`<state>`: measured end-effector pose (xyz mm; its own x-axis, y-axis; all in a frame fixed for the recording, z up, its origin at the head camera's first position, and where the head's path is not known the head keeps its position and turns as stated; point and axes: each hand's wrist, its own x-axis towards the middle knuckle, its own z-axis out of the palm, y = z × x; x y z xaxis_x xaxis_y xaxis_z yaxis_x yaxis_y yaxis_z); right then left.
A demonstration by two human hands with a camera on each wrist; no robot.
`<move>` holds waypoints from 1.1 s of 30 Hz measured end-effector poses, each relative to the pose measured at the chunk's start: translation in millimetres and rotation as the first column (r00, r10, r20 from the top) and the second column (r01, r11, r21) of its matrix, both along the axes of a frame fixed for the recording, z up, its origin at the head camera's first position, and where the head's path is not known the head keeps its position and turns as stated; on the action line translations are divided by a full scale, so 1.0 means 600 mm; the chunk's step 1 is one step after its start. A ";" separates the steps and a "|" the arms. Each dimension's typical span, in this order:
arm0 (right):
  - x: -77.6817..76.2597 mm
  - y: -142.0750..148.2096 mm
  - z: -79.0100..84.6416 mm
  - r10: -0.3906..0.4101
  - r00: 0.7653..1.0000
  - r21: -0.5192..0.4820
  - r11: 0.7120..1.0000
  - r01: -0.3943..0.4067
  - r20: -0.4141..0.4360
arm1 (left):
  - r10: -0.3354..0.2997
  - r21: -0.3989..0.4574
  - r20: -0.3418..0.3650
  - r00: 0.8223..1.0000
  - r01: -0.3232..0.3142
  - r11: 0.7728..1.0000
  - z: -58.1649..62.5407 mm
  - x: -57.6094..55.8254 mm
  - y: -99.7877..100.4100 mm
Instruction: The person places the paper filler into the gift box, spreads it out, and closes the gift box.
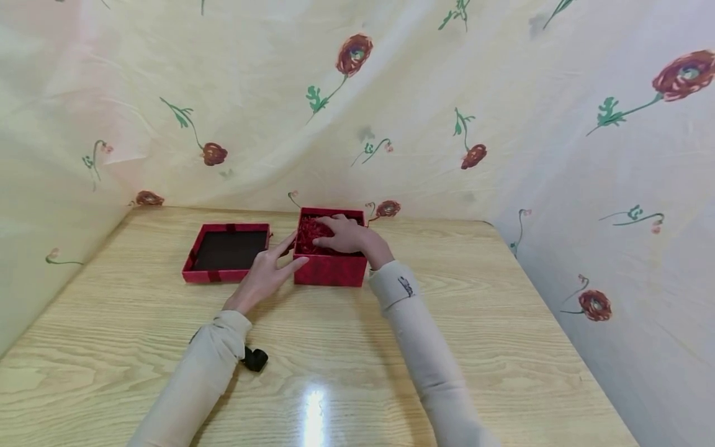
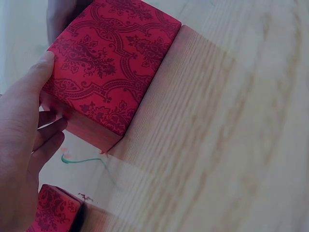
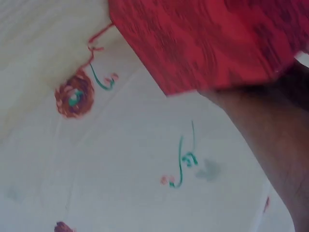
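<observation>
A red patterned gift box [image 1: 329, 271] stands uncovered at the far side of the table, with red shredded paper [image 1: 307, 234] inside. My right hand [image 1: 347, 236] reaches over its right wall into the box, fingers spread on the shreds; some fingertips are hidden. In the right wrist view, the box wall [image 3: 203, 43] hides that hand and only the wrist shows. My left hand [image 1: 267, 273] steadies the box's near left corner, thumb at the front edge and fingers along the left side. The left wrist view shows the patterned front face [image 2: 111, 58].
Left of the box lies its red lid [image 1: 215, 275], dark inside facing up. A small black object [image 1: 256, 360], shaped like a smoking pipe, lies partly behind the left sleeve. Flower-printed cloth [image 1: 268, 124] hangs behind and beside the wooden table [image 1: 480, 323].
</observation>
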<state>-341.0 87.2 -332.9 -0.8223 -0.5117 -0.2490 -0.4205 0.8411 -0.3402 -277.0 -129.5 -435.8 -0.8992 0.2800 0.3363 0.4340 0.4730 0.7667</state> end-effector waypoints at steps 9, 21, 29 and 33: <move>0.030 0.023 0.038 -0.005 0.991 -0.122 0.993 -0.011 -0.130 | 0.005 -0.002 -0.007 1.000 -0.005 1.000 0.001 -0.001 0.000; 0.015 0.004 -0.013 0.005 0.998 -0.065 0.998 -0.009 -0.067 | -0.007 0.012 0.002 1.000 0.007 1.000 -0.002 0.000 -0.001; 0.009 -0.006 -0.023 -0.010 0.998 -0.041 0.999 0.007 -0.064 | -0.001 0.000 0.006 1.000 0.001 1.000 0.000 0.000 -0.001; 0.016 -0.003 -0.016 0.003 0.998 -0.042 0.999 -0.006 -0.069 | 0.001 0.001 0.013 1.000 -0.002 1.000 0.001 0.001 -0.001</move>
<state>-331.4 85.3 -342.4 -0.8347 -0.5241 -0.1694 -0.4477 0.8247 -0.3456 -276.6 -130.4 -435.4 -0.9040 0.2782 0.3248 0.4232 0.4725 0.7731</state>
